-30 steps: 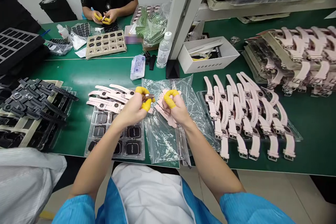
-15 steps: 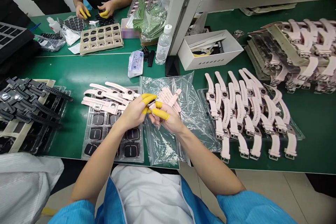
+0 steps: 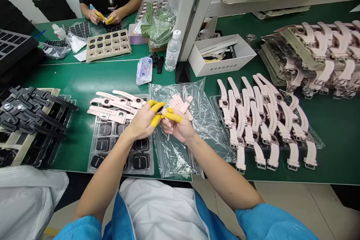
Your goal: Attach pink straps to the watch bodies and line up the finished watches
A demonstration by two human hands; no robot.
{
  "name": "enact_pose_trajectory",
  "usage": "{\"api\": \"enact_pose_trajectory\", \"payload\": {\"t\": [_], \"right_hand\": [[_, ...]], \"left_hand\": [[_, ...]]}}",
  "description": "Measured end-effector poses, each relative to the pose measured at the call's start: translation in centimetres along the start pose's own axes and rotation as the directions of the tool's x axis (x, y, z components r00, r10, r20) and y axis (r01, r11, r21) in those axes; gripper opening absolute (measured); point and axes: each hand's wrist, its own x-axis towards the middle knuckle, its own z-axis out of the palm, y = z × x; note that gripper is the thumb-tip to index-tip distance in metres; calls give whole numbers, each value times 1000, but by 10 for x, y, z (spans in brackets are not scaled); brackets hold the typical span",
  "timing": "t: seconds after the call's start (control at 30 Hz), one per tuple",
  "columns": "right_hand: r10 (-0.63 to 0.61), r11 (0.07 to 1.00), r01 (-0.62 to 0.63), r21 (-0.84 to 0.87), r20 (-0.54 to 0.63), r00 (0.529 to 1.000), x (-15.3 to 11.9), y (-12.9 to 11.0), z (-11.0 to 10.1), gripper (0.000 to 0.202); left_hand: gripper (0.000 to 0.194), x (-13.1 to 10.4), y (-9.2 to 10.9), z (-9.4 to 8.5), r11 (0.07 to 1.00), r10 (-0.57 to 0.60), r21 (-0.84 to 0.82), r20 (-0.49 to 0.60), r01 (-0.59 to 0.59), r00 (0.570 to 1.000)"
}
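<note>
My left hand [image 3: 144, 120], in yellow finger cots, is closed on a small watch case [image 3: 160, 109], mostly hidden by the fingers. My right hand [image 3: 177, 124], also in yellow cots, pinches a pink watch strap [image 3: 168, 135] against the case; part of the strap hangs below the fingers. Behind the hands, several loose pink straps [image 3: 180, 104] lie on a clear plastic bag [image 3: 202, 127]. To the left, pink-strapped watches [image 3: 120, 114] rest across a clear tray [image 3: 112, 153] of black square watch faces [image 3: 140, 162].
Rows of pink-strapped watches [image 3: 261, 120] lie at the right, with stacked trays [image 3: 292, 52] behind. Black-strapped watches [image 3: 25, 108] sit at the left. A water bottle [image 3: 172, 50], a white box [image 3: 222, 63] and a metal post [image 3: 192, 18] stand beyond. A co-worker [image 3: 109, 0] sits opposite.
My right fingers have shifted on the strap, and a strap end now hangs below them. My left hand stays on the case. Across the table, the co-worker's hands have come together.
</note>
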Motion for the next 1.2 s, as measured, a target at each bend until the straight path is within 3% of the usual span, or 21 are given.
{"api": "enact_pose_trajectory", "payload": {"t": [0.37,0.53,0.7,0.83,0.93,1.03,1.1,1.2], "right_hand": [[96,990,-101,-97,-53,994,5,1,-8,35],[27,985,-38,-171,-65,998,5,7,-7,40],[-22,987,10,-161,-74,997,4,6,-8,45],[74,980,-75,-185,-12,997,4,5,-9,50],[188,956,-175,-236,34,982,3,4,-10,52],[237,917,-210,-339,40,971,2,2,-13,50],[240,895,-207,-395,35,970,1,-1,-14,47],[225,874,-189,-448,29,974,-1,-7,-17,46]], "left_hand": [[34,3,5,-5,971,-142,215,158,106,977],[36,0,3,-7,989,-146,23,121,144,982],[33,-1,2,-2,965,-219,-157,-38,210,975],[25,1,3,5,903,-283,-380,-182,198,942],[35,3,-2,4,784,-407,-593,-267,184,873],[45,4,-10,-2,721,-551,-678,-439,140,709],[49,6,-12,-6,718,-583,-689,-520,97,624],[48,7,-14,-13,741,-578,-668,-584,68,570]]}}
